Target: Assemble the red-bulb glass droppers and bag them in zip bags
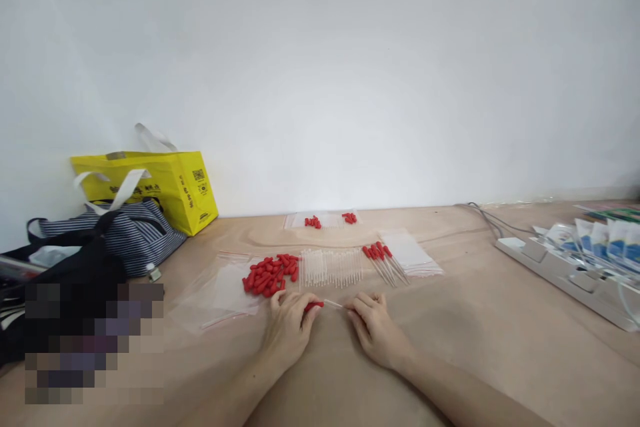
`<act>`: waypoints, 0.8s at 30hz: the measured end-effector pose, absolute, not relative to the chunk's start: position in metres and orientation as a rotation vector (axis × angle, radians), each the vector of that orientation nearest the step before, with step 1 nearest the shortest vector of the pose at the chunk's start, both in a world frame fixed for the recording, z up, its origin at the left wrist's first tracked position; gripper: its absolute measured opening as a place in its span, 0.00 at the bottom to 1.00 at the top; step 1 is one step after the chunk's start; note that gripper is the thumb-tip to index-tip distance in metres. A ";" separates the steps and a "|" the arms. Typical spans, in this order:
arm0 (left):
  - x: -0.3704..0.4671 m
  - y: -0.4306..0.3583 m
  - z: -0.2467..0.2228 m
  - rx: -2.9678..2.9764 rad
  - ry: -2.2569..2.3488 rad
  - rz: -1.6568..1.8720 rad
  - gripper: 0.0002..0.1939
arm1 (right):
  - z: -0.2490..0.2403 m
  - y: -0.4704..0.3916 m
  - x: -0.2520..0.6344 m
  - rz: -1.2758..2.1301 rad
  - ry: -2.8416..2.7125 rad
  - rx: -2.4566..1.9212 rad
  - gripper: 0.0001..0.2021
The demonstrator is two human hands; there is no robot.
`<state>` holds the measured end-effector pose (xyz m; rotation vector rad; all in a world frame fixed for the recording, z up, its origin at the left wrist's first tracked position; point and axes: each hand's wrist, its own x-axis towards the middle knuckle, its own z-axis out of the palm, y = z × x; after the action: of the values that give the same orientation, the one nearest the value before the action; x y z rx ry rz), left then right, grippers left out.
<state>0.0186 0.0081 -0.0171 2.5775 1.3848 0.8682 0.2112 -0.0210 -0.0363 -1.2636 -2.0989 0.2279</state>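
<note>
Between the fingers of my left hand [291, 321] is a red rubber bulb [315, 305], pointing right. My right hand [374, 323] pinches a thin clear glass tube [334, 304], whose left end is at the bulb's mouth; whether it sits inside I cannot tell. Just beyond my left hand lies a pile of red rubber bulbs [270, 273]. A row of clear tubes [333, 268] lies side by side in the middle. To its right are several droppers [386, 261], red bulbs fitted on clear tubes.
Clear plastic bags [225, 290] lie at left, and a stack of bags [410, 253] at right. More red bulbs [313, 221] rest near the wall. A yellow bag [193, 193] and a striped bag [150, 240] stand at left. A grey tray [565, 283] with packets is at right.
</note>
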 end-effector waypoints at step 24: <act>0.022 0.000 -0.013 2.361 1.364 0.841 0.08 | -0.031 -0.020 0.217 -0.020 -2.238 -1.063 0.11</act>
<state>0.0218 0.0002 -0.0130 2.3612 1.3636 0.8414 0.2173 -0.0199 -0.0309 -1.0628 -2.2379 -0.0200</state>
